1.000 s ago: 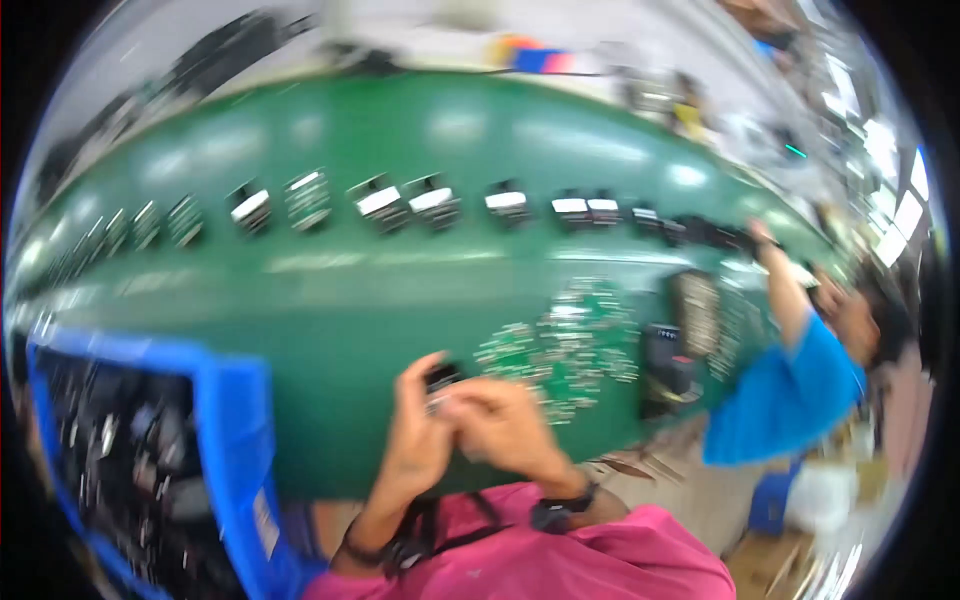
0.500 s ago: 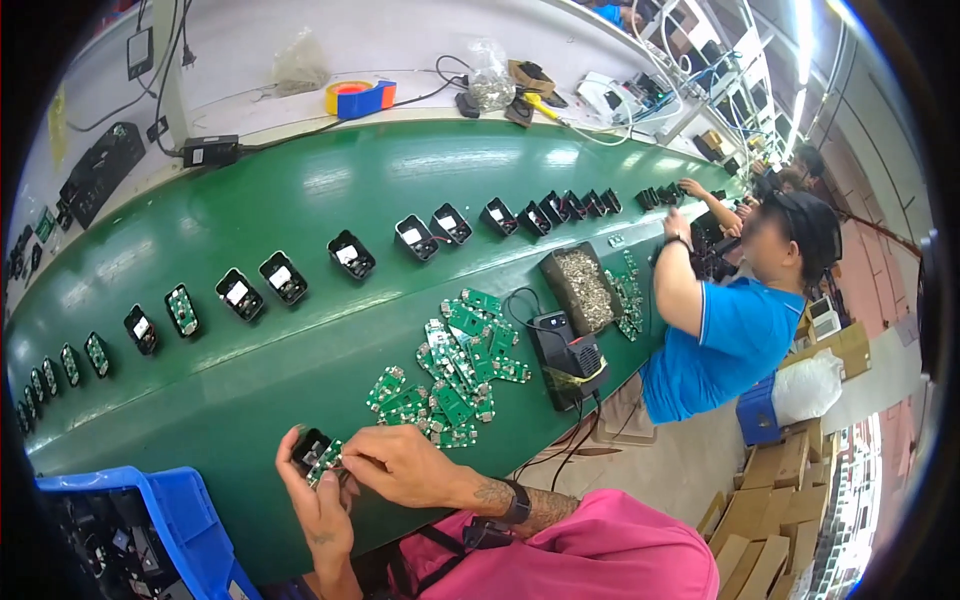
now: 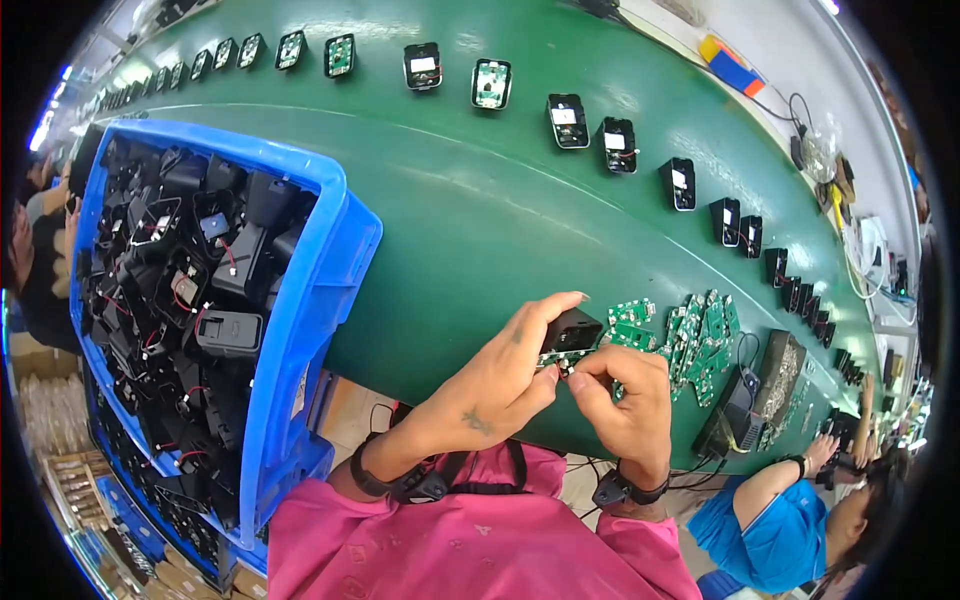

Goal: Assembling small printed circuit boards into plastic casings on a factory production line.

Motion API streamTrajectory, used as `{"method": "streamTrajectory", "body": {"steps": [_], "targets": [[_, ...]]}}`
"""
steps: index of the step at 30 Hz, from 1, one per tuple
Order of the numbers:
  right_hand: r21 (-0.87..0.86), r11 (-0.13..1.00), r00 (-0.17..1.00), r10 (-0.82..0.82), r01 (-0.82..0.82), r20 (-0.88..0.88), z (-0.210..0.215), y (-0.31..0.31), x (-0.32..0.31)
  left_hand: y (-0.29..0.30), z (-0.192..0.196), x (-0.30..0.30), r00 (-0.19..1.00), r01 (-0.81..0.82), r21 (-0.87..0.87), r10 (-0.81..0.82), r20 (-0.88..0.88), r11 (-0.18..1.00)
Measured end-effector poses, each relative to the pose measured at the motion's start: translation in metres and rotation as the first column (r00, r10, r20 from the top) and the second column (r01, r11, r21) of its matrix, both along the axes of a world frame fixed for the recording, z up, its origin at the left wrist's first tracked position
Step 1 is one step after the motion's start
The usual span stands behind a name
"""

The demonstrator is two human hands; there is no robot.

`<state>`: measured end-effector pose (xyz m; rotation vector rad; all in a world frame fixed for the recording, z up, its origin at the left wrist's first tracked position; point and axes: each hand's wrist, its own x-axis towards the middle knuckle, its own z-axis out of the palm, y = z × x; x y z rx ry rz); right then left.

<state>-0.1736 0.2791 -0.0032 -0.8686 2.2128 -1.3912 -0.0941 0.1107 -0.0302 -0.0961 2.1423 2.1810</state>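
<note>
My left hand (image 3: 500, 380) is closed round a black plastic housing (image 3: 575, 328), tilted above the green table near its front edge. A small green circuit board (image 3: 560, 357) lies at the housing's near side, held by the same hand's thumb. My right hand (image 3: 632, 395) pinches thumb and forefinger together at the board's edge; whatever is between those fingertips is too small to make out. Just beyond the right hand, loose green circuit boards (image 3: 700, 335) lie in a pile, partly hidden by it.
A blue crate (image 3: 335, 235) full of black housings with red wires stands at the left. Several black housings (image 3: 568, 120), some with boards inside, line the far table. A black device (image 3: 728, 415) and a bin of small metal parts (image 3: 782, 370) sit right, near a co-worker in blue (image 3: 770, 530).
The view has swung left, bringing more of the blue crate into sight. Both hands remain together at the housing and board, and the housing is now tipped differently.
</note>
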Motion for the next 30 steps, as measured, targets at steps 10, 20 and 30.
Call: {"method": "streamTrajectory", "body": {"steps": [10,20,30], "targets": [[0.106,0.990,0.994,0.102,-0.098,-0.027,0.000,-0.002,-0.006,-0.004,0.007,0.000,0.997,0.040,-0.298,-0.059,-0.053,0.954],[0.165,0.973,0.980,0.177,-0.159,-0.096,-0.001,-0.016,-0.014,-0.008,0.006,-0.002,0.994,-0.014,-0.517,-0.042,-0.097,0.856],[0.221,0.975,0.996,0.025,-0.006,-0.082,-0.027,-0.031,-0.007,-0.003,-0.029,0.000,0.988,-0.152,-0.341,0.142,-0.054,0.928]]}}
